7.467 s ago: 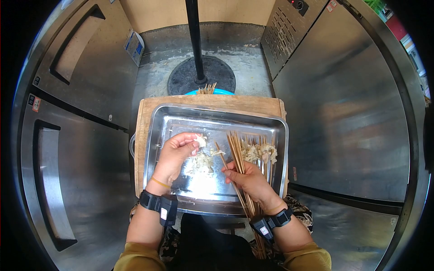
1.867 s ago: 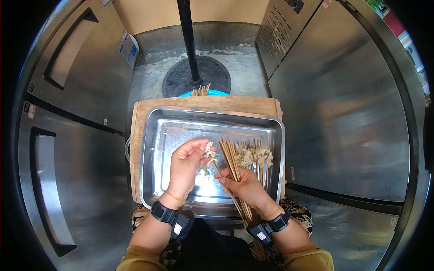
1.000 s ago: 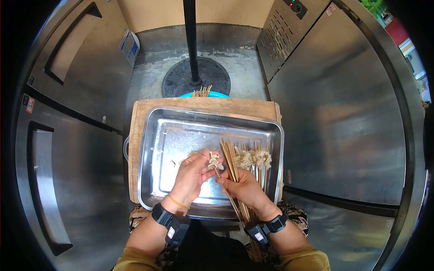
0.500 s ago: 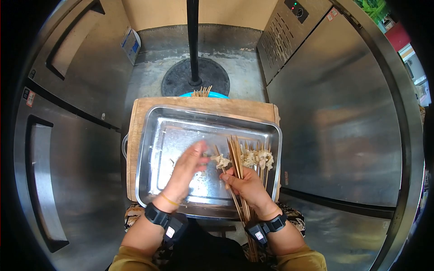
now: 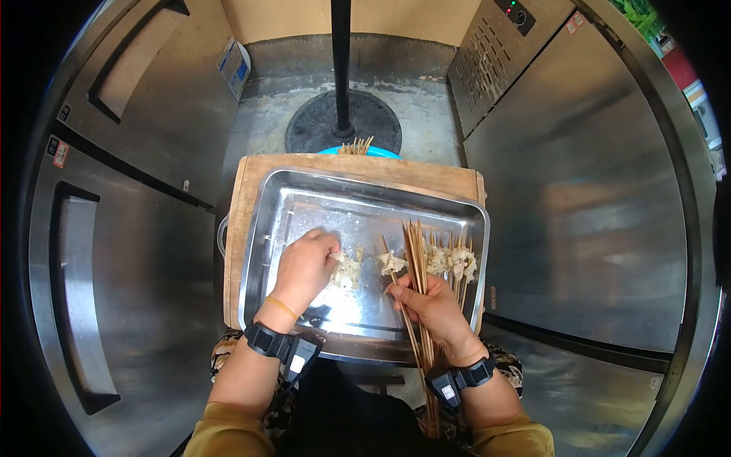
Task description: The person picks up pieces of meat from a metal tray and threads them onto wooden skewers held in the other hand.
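Note:
A shallow steel tray point(image 5: 304, 183) lies in front of me. My left hand point(image 5: 303, 268) is inside it on the left, fingers curled in a pinch at a small heap of pale, frilly food pieces point(image 5: 348, 271); its fingertips are partly hidden. My right hand point(image 5: 432, 305) grips a bundle of thin wooden skewers point(image 5: 416, 255), points up. One skewer stands apart from the bundle, held at the thumb, with a pale frilly piece point(image 5: 392, 263) threaded near its top. Loaded skewers point(image 5: 462, 263) with similar pieces lie along the tray's right side.
The tray rests on a wooden board or stool top point(image 5: 251, 183). Behind it, more sticks point(image 5: 356, 146) rise from a blue container point(image 5: 381, 152). A black pole point(image 5: 341, 68) stands on a round base point(image 5: 304, 126). Steel cabinets point(image 5: 152, 266) flank both sides.
My left hand has come down onto the heap of pale pieces, its fingers closing. The right hand keeps its hold on the skewers. The whole view has shifted slightly.

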{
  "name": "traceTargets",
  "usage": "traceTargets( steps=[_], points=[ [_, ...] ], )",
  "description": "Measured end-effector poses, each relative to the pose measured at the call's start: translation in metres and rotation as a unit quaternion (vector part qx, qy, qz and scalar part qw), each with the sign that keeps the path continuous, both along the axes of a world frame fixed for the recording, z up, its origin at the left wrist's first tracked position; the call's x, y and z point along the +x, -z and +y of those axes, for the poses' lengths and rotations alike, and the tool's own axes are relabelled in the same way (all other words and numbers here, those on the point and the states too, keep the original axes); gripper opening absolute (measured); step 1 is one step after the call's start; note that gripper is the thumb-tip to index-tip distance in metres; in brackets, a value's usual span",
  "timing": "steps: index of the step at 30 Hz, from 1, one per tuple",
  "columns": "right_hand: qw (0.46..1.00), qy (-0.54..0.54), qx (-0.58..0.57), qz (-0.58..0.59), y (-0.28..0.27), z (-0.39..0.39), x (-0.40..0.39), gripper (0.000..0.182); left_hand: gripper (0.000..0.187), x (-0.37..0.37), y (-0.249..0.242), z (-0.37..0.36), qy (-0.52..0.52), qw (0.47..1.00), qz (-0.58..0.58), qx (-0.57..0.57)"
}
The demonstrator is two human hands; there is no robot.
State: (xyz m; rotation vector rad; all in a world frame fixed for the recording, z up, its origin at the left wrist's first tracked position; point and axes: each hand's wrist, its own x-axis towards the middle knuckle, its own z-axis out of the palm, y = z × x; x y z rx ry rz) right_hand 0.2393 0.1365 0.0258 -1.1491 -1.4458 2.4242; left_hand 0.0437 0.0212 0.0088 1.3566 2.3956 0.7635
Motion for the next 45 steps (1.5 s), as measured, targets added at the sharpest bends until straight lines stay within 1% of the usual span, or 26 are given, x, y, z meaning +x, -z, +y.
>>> traceTargets(
  steps=[2, 5, 6, 9, 12, 15, 18, 21, 24, 27, 29, 30, 33, 34, 37, 40, 43, 45],
  points=[
    [1.0, -0.001, 0.006, 0.001, 0.002, 0.0, 0.0, 0.007, 0.013, -0.004, -0.001, 0.001, -0.021, 0.999, -0.014, 0.03],
    [1.0, 0.001, 0.001, 0.007, 0.002, 0.0, 0.0, 0.006, 0.013, -0.014, -0.005, -0.001, -0.103, 0.981, -0.162, 0.034],
    [1.0, 0.002, -0.003, 0.009, 0.002, 0.0, 0.0, 0.006, 0.014, -0.018, -0.001, -0.002, -0.103, 0.975, -0.192, 0.052],
    [1.0, 0.005, -0.006, 0.013, 0.0, -0.001, -0.001, 0.005, 0.013, -0.023, 0.002, -0.005, -0.098, 0.977, -0.186, 0.038],
    [1.0, 0.003, -0.006, 0.018, 0.005, -0.001, 0.0, 0.004, 0.011, -0.025, 0.005, -0.007, -0.092, 0.986, -0.135, 0.041],
    [1.0, 0.0, -0.004, 0.019, 0.004, -0.001, -0.001, 0.003, 0.01, -0.023, -0.002, -0.007, -0.106, 0.986, -0.124, 0.039],
    [1.0, -0.001, 0.006, 0.017, 0.005, -0.002, -0.001, 0.003, 0.009, -0.023, -0.01, -0.007, -0.091, 0.994, -0.056, 0.014],
    [1.0, 0.002, 0.004, 0.015, 0.004, -0.002, -0.001, 0.003, 0.012, -0.022, -0.015, -0.004, -0.071, 0.994, -0.076, 0.041],
    [1.0, 0.004, 0.018, 0.02, 0.002, -0.004, -0.002, 0.003, 0.017, -0.024, -0.009, -0.006, -0.064, 0.985, -0.153, 0.043],
    [1.0, 0.001, 0.011, 0.024, 0.003, -0.003, -0.001, 0.004, 0.023, -0.03, 0.005, -0.008, -0.088, 0.956, -0.266, 0.082],
    [1.0, 0.0, 0.011, 0.015, 0.003, -0.004, -0.002, 0.004, 0.026, -0.034, 0.018, -0.008, -0.112, 0.957, -0.255, 0.082],
    [1.0, -0.001, 0.012, 0.01, 0.003, -0.004, -0.002, 0.004, 0.027, -0.034, 0.017, -0.007, -0.124, 0.957, -0.249, 0.082],
    [0.999, -0.003, 0.021, 0.025, 0.007, -0.005, -0.002, 0.005, 0.03, -0.02, 0.004, 0.0, -0.076, 0.991, -0.108, 0.026],
    [0.999, -0.005, 0.018, 0.028, 0.007, -0.004, -0.002, 0.005, 0.025, -0.017, -0.002, 0.002, -0.078, 0.992, -0.098, 0.012],
    [0.999, -0.007, 0.012, 0.029, 0.007, -0.004, -0.001, 0.005, 0.019, -0.01, -0.005, 0.006, -0.068, 0.997, -0.041, -0.004],
    [1.0, -0.011, 0.013, 0.02, 0.004, -0.004, -0.001, 0.005, 0.017, -0.009, -0.004, 0.008, -0.062, 0.998, -0.012, -0.022],
    [1.0, -0.009, 0.018, 0.023, 0.006, -0.004, 0.0, 0.005, 0.015, -0.012, -0.005, 0.005, -0.063, 0.997, -0.053, -0.012],
    [0.999, -0.005, 0.015, 0.034, 0.007, -0.005, 0.0, 0.005, 0.014, -0.015, -0.01, 0.004, -0.061, 0.996, -0.061, -0.013]
  ],
)
